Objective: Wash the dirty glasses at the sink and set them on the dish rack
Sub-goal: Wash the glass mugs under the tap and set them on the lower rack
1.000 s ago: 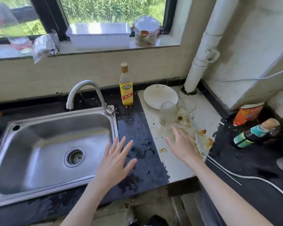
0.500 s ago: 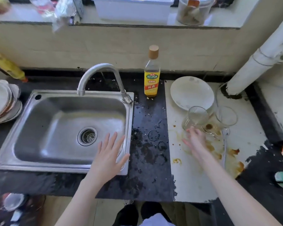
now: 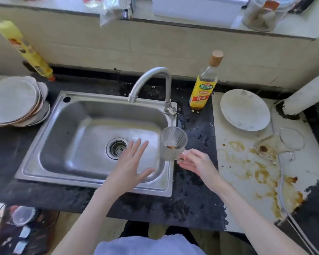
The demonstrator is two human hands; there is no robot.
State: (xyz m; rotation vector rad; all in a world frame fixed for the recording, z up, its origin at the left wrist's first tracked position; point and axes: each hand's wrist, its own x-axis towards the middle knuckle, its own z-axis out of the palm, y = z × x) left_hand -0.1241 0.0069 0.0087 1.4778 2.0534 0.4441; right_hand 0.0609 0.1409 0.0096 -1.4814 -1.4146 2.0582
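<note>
My right hand (image 3: 197, 163) holds a clear glass mug (image 3: 172, 143) by its handle, upright over the right rim of the steel sink (image 3: 77, 129). Brown dregs sit in the mug's bottom. My left hand (image 3: 132, 164) hovers over the sink basin with fingers spread, just left of the mug, touching nothing. A second dirty glass mug (image 3: 282, 143) lies tilted on the stained white board (image 3: 232, 173) at the right. The faucet (image 3: 155, 83) arches over the basin; no water runs.
A yellow sauce bottle (image 3: 203, 87) stands behind the sink's right corner. A white plate (image 3: 244, 109) lies on the board. Stacked plates (image 3: 17, 102) sit left of the sink, a yellow bottle (image 3: 24, 48) behind them. A white pipe (image 3: 306, 96) rises at far right.
My right hand has taken one glass mug off the stained board and carried it left to the sink's edge. My left hand has stayed over the sink.
</note>
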